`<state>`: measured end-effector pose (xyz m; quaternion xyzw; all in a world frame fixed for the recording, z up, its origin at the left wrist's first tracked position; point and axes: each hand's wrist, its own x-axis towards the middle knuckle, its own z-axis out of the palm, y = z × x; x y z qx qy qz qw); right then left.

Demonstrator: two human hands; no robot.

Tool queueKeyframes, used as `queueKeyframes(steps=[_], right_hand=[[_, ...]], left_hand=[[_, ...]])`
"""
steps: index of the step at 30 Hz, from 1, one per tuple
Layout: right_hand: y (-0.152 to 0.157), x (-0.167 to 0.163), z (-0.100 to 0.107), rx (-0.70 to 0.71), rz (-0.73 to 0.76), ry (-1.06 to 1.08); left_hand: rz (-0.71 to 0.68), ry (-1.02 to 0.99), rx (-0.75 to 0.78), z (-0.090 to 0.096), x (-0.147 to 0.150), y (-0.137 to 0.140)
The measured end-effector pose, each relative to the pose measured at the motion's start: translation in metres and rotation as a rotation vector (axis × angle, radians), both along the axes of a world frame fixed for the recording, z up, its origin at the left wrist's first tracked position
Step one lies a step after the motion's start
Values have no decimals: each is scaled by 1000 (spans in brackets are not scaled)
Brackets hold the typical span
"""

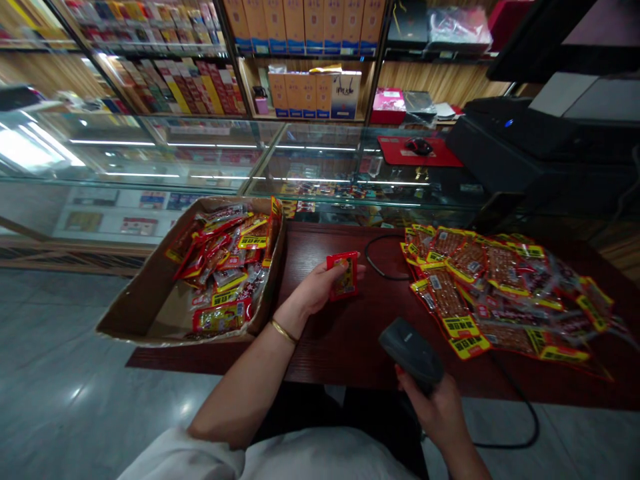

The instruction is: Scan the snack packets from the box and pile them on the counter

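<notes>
Pinched in my left hand [320, 287] is a small red snack packet [346, 283], raised over the dark wooden table between the box and the pile. My right hand [436, 403] is wrapped round the handle of a black barcode scanner [411, 353], whose head points up and left, apart from the packet. To the left of my left hand, a cardboard box [145, 300] holds several red and yellow snack packets [225, 267]. Right of the scanner lies a heap of clear and yellow-labelled snack packets [495, 287].
A black cable [533, 427] loops past the table's front right edge. Behind the table [310, 243] runs a glass display counter [200, 147]. A mouse [419, 146] lies on a red mat [387, 152] beside a black printer-like machine [530, 147]. Shelves of boxes [313, 30] line the wall.
</notes>
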<state>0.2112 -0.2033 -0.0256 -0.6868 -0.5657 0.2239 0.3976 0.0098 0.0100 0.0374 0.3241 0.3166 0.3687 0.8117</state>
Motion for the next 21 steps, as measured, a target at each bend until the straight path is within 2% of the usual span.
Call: queueKeyframes(steps=[4, 7, 9, 11, 14, 18, 20, 21], right_hand=[[4, -5, 9, 29, 15, -9], [8, -8, 15, 45, 36, 42], [10, -9, 16, 45, 40, 93], [10, -9, 15, 54, 46, 129], [9, -8, 12, 63, 51, 153], [8, -8, 9, 52, 39, 156], [8, -8, 9, 51, 38, 151], [9, -7, 10, 53, 34, 146]], left_hand=[[37, 38, -89, 4, 0, 2], [140, 128, -137, 0, 1, 8], [216, 200, -135, -3, 7, 13], [211, 227, -101, -2, 20, 16], [80, 170, -13, 13, 59, 17], [-187, 58, 38, 49, 139, 23], [-331, 85, 69, 62, 177, 28], [-362, 149, 113, 65, 191, 29]])
